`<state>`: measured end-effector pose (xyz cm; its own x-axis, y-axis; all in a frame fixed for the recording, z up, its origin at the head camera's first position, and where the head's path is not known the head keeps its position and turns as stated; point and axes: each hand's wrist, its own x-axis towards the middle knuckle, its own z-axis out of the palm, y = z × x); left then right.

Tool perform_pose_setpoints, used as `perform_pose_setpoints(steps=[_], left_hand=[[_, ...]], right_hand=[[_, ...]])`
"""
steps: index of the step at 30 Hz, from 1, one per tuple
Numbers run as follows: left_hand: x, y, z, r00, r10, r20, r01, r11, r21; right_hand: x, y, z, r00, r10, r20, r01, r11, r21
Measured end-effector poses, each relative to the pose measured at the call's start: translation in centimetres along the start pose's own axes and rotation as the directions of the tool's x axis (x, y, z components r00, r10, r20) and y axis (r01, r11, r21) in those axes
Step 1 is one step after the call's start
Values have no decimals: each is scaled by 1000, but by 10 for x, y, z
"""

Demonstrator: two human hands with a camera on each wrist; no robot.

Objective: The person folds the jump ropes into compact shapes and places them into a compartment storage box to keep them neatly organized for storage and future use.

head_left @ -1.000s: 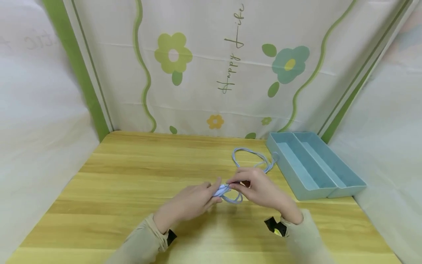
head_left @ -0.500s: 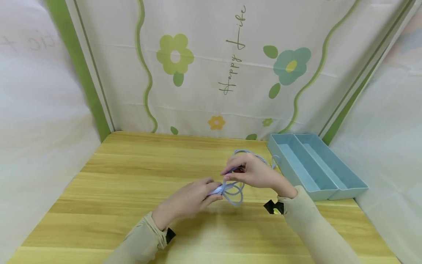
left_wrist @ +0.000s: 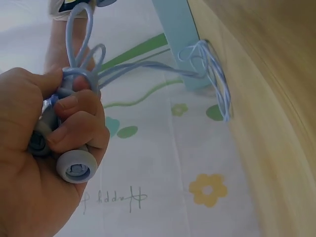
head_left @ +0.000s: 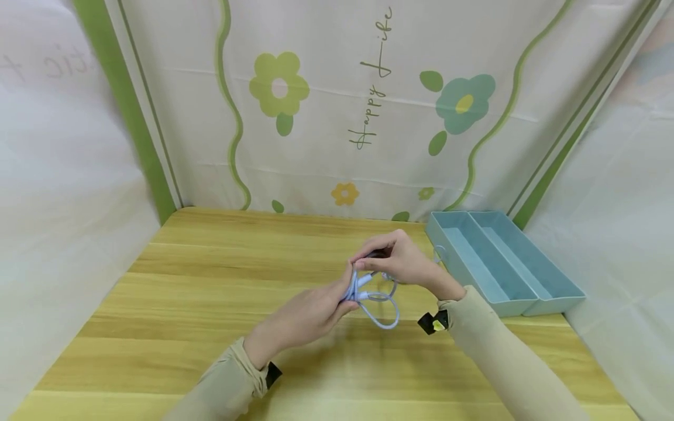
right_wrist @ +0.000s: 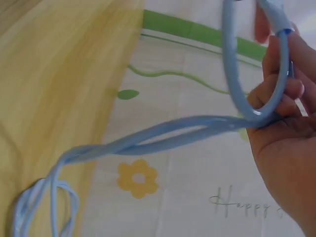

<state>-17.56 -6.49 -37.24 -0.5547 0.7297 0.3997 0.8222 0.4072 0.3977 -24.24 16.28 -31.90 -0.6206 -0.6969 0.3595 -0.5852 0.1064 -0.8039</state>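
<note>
A light blue cable (head_left: pixel 378 302) hangs in loops between both hands above the wooden table (head_left: pixel 210 292). My left hand (head_left: pixel 321 307) grips the bunched end of the cable (left_wrist: pixel 74 84); a round plug end (left_wrist: pixel 75 168) sticks out below its curled fingers. My right hand (head_left: pixel 395 260) sits just above and to the right, fingers curled round doubled strands of the cable (right_wrist: pixel 197 129). The rest of the cable (left_wrist: pixel 210 74) trails down to the table by the tray.
A light blue tray (head_left: pixel 558 292) with two compartments stands at the table's right, near the back. Flowered white cloth (head_left: pixel 326 117) walls the table at the back and on both sides.
My right hand has risen and moved back and left with the cable, pulling strands off the table. The loops by my left hand have grown. My left hand has lifted slightly.
</note>
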Motion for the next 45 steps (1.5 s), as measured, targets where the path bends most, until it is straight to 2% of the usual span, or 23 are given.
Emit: perform_pose_setpoints(steps=[4,7,9,12,14,15,16,19,20,23,25,28,31,37,40,42,45], left_hand=[[1,2,1,998,41,-39,-39,998,41],[2,2,2,994,86,-69,-82,995,65],[2,3,3,990,116,-86,-110,992,66],[1,5,3,982,150,-114,-145,988,46],[2,5,2,977,159,-142,-159,987,11],[2,5,1,974,161,-160,-164,986,-11],[3,4,1,970,159,-182,-168,985,-34],[5,2,-2,951,155,-266,-187,978,-97],[6,0,-3,945,147,-293,-188,975,-116],[7,-4,-7,930,90,-355,-167,967,-192],[7,-6,-9,926,17,-378,-117,963,-243],[6,-9,-11,915,-89,-394,-34,956,-293],[5,-12,-14,898,-144,-416,25,960,-277],[3,-16,-19,875,-197,-442,124,974,-188],[3,-17,-20,880,-222,-420,171,973,-155],[3,-18,-21,895,-224,-385,191,974,-122],[3,-21,-20,926,-191,-326,176,981,-78]], right_hand=[[-5,11,-3,987,154,-55,-154,988,-10],[-5,19,-7,967,252,-17,-252,968,-1],[-6,24,-9,956,287,54,-291,954,68],[-7,34,-12,938,287,193,-332,903,273],[-10,42,-12,929,265,260,-354,841,409],[-11,45,-11,928,253,275,-359,809,466],[-13,48,-9,931,240,276,-352,790,502],[-20,56,1,943,227,242,-328,754,569],[-22,58,5,950,220,219,-309,753,582],[-27,60,20,971,165,173,-236,786,572],[-29,60,30,980,138,143,-195,814,548],[-30,55,45,984,145,104,-177,867,466],[-29,45,57,981,184,67,-196,914,356],[-25,27,74,990,134,35,-137,984,111],[-24,23,77,995,98,24,-98,995,-8],[-24,20,78,996,90,24,-89,995,-54],[-25,17,78,995,100,30,-97,991,-94]])
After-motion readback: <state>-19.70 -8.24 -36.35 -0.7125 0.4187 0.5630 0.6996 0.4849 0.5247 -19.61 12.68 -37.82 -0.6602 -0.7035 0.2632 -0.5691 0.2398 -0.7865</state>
